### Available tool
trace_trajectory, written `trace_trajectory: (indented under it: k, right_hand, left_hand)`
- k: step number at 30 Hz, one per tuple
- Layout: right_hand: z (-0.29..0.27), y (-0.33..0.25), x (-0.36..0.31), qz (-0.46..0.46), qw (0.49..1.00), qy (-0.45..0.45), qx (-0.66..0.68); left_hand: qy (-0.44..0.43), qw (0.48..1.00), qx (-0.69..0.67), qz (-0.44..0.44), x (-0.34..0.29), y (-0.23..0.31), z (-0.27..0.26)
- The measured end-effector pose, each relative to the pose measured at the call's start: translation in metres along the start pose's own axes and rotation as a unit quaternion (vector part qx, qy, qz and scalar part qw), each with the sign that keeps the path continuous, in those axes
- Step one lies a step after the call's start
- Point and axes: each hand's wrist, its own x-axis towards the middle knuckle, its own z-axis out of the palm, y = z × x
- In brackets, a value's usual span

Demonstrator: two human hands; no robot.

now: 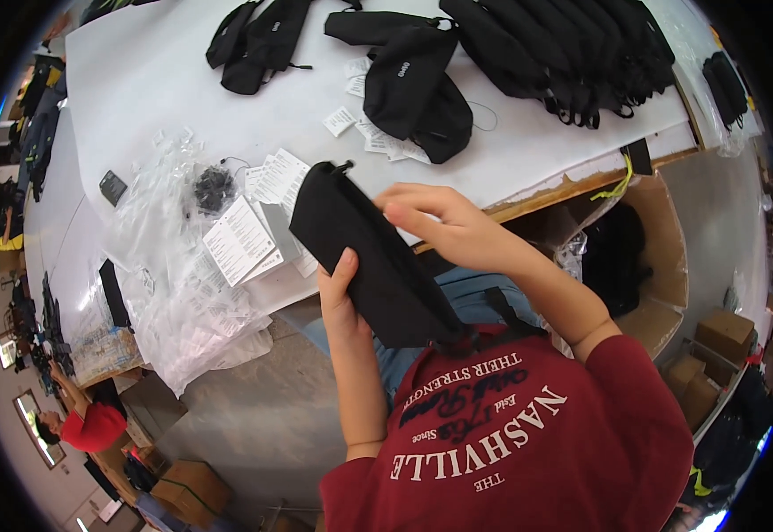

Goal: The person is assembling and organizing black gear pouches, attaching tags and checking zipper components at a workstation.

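A black fabric bag (373, 266), long and narrow, is tilted in front of my body above the table's near edge. My left hand (342, 297) grips its left side, the thumb lying on the front face and the other fingers hidden. My right hand (440, 220) is at the upper right edge of the bag, thumb and fingers closed together there. Whether they pinch the fabric or a zip is too small to tell. Just left of the bag, white printed tags (246, 239) lie in a stack on the table.
The white-covered table (174, 66) holds a clear plastic bag (169, 293), a clump of black strings (214, 189), a dark phone-like object (113, 187) and more black bags (417, 84). A pile of black bags (564, 53) lies far right. An open carton (661, 266) stands right of me.
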Motion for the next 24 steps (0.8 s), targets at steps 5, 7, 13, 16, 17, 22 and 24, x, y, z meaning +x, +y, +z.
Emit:
trace_trajectory:
  k: [5, 7, 13, 16, 17, 22, 24]
  right_hand:
    - [0.004, 0.004, 0.020, -0.045, 0.994, 0.092, -0.033]
    - [0.004, 0.002, 0.021, -0.111, 0.971, 0.205, -0.053]
    - [-0.005, 0.014, 0.016, -0.125, 0.965, 0.192, -0.125]
    - [-0.001, 0.015, 0.019, -0.060, 0.988, 0.137, -0.043]
    - [0.001, 0.015, 0.021, -0.023, 0.995, 0.101, -0.006]
    - [0.008, 0.016, 0.035, -0.050, 0.992, 0.080, -0.089]
    - [0.010, 0.020, 0.043, -0.105, 0.978, 0.099, -0.151]
  left_hand:
    - [-0.019, 0.998, 0.038, -0.037, 0.001, -0.006, 0.022]
    - [-0.020, 0.998, 0.039, -0.035, 0.000, -0.006, 0.023]
    - [0.021, 0.997, 0.056, -0.042, 0.002, -0.005, 0.018]
    - [-0.073, 0.981, -0.131, -0.121, 0.003, -0.005, 0.005]
    - [-0.134, 0.951, -0.236, -0.145, 0.012, -0.011, -0.003]
    - [-0.206, 0.844, -0.456, -0.194, 0.025, -0.022, -0.003]
    - [-0.206, 0.837, -0.466, -0.198, 0.025, -0.023, -0.003]
